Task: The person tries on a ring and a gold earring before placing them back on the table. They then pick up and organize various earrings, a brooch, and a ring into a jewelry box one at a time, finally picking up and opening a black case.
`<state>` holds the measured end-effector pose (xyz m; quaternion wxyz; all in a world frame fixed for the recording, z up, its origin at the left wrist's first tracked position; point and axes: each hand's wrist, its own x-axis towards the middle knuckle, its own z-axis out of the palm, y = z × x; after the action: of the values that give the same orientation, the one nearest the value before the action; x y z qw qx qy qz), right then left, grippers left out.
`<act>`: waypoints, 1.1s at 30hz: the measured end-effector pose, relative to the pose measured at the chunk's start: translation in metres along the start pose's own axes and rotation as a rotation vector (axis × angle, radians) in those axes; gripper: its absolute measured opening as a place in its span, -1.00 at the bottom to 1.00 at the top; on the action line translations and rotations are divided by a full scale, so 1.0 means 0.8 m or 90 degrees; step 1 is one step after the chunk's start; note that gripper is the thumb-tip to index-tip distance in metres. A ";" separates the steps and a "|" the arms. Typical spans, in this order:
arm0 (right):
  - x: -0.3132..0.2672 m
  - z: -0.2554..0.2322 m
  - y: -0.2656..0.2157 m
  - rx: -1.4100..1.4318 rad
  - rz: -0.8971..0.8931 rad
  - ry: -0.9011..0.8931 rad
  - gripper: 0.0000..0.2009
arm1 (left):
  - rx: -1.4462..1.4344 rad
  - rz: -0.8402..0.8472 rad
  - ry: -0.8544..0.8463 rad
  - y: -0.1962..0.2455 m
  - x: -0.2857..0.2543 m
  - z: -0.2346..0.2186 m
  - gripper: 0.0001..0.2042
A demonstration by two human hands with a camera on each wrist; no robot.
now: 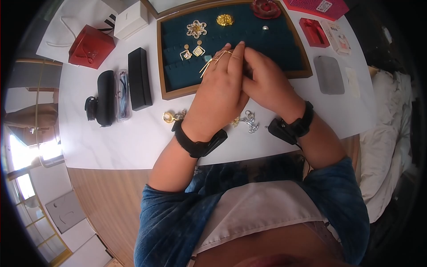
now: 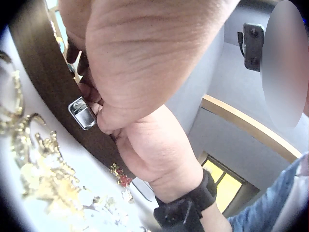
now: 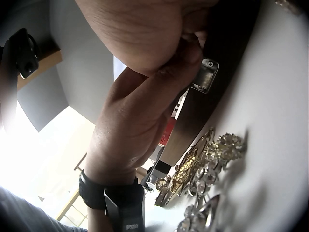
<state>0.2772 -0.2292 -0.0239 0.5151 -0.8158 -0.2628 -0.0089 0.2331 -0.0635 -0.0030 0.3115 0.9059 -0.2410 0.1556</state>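
Note:
My left hand [image 1: 218,84] and right hand [image 1: 269,80] meet over the front of a wooden-framed, dark green jewellery tray [image 1: 180,93]. Thin gold strands [image 1: 205,67] show across the left fingers, beside a small teal square piece [image 1: 207,58]. The right thumb is tucked in against the left hand, and both sets of fingertips are mostly hidden; I cannot tell what they hold. On the tray lie a flower brooch [image 1: 196,29], square drop earrings [image 1: 199,49], a gold oval piece [image 1: 225,19] and a red flower piece [image 1: 267,9]. A metal clasp [image 2: 83,114] sits on the tray's front.
Gold and silver jewellery [image 1: 249,121] lies in front of the tray, under my wrists. To the left are a long black box [image 1: 140,79], a dark case [image 1: 106,98], a clear case [image 1: 122,95] and a red bag [image 1: 91,46]. A grey pad [image 1: 329,74] and red box [image 1: 314,32] are right.

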 end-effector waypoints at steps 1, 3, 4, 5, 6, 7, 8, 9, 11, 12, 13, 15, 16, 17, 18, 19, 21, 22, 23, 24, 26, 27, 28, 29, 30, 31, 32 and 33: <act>0.000 0.000 0.000 -0.002 0.001 0.000 -0.70 | 0.000 -0.001 0.000 0.000 0.000 0.000 -0.20; 0.000 0.000 0.000 -0.004 0.007 -0.002 -0.71 | 0.000 -0.001 0.000 0.001 0.000 0.000 -0.20; 0.000 0.000 0.000 -0.005 0.011 -0.003 -0.71 | -0.002 -0.001 -0.001 0.000 0.000 0.000 -0.20; 0.000 0.000 0.000 -0.008 0.009 -0.002 -0.71 | -0.003 -0.002 -0.001 0.000 0.000 0.001 -0.20; 0.000 0.000 -0.001 -0.011 0.007 -0.001 -0.71 | -0.003 -0.001 0.000 0.000 0.000 0.001 -0.20; 0.000 0.000 -0.001 -0.013 0.005 0.001 -0.71 | -0.003 -0.001 0.000 0.000 0.000 0.001 -0.20; 0.000 0.000 -0.001 -0.013 0.005 0.000 -0.70 | -0.002 -0.001 0.001 -0.001 0.000 0.001 -0.21; 0.000 0.000 -0.001 -0.013 0.005 -0.001 -0.70 | -0.002 0.000 0.001 -0.001 0.000 0.001 -0.21; 0.000 0.000 0.000 -0.011 0.006 -0.001 -0.70 | 0.000 0.002 0.002 -0.002 0.000 0.001 -0.21; 0.000 0.000 0.001 -0.008 0.006 -0.001 -0.70 | 0.002 0.002 0.001 -0.002 0.000 0.001 -0.21; 0.000 0.001 0.001 -0.006 0.007 0.000 -0.70 | 0.004 0.002 0.000 -0.001 0.000 0.001 -0.21; 0.000 0.001 0.002 -0.006 0.005 0.001 -0.69 | 0.003 0.002 0.000 -0.001 0.000 0.001 -0.20; 0.000 0.001 0.003 -0.007 0.004 0.002 -0.69 | 0.001 0.003 0.000 -0.002 0.000 0.001 -0.20; 0.000 0.001 0.002 -0.005 0.004 0.002 -0.69 | -0.001 0.003 0.001 -0.002 0.000 0.001 -0.20; -0.001 0.001 0.002 -0.003 0.003 0.002 -0.68 | -0.001 0.003 0.001 -0.002 0.000 0.001 -0.20; -0.001 0.001 0.002 -0.001 0.003 0.002 -0.68 | -0.002 0.003 0.002 -0.002 0.000 0.001 -0.20; -0.001 0.001 0.001 0.003 0.004 0.001 -0.68 | -0.002 0.003 0.004 -0.001 0.000 0.001 -0.20; 0.000 0.001 0.001 0.004 0.004 0.000 -0.67 | -0.001 0.004 0.004 -0.001 0.000 0.001 -0.20; -0.001 0.000 0.000 0.002 0.003 0.000 -0.67 | 0.000 0.004 0.005 -0.001 0.000 0.001 -0.20; -0.001 0.000 0.000 -0.001 0.002 -0.001 -0.67 | 0.002 0.004 0.005 0.000 0.000 0.001 -0.20; -0.001 0.000 0.000 -0.004 0.001 -0.002 -0.68 | 0.005 0.002 0.004 0.000 -0.001 0.000 -0.20; -0.001 0.000 0.001 -0.004 0.000 -0.002 -0.68 | 0.004 0.003 0.004 0.000 0.000 0.000 -0.20; -0.001 0.000 0.001 -0.004 0.000 -0.002 -0.68 | 0.004 0.005 0.005 0.000 0.000 0.001 -0.20; -0.001 0.000 0.002 -0.002 0.003 -0.002 -0.68 | 0.003 0.006 0.005 -0.001 0.000 0.000 -0.20; -0.001 0.001 0.002 0.000 0.006 -0.001 -0.68 | 0.001 0.005 0.005 0.000 0.000 0.000 -0.20; -0.002 0.001 0.002 0.002 0.010 0.000 -0.69 | 0.000 0.005 0.005 0.000 0.000 0.000 -0.20; -0.001 0.001 0.002 0.002 0.007 0.002 -0.69 | -0.002 0.005 0.004 0.000 0.000 0.000 -0.21; -0.001 0.001 0.002 0.001 0.005 0.003 -0.69 | -0.002 0.004 0.004 0.000 0.000 0.000 -0.21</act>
<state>0.2770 -0.2292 -0.0260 0.5166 -0.8163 -0.2583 -0.0087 0.2333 -0.0636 -0.0025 0.3129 0.9042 -0.2432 0.1592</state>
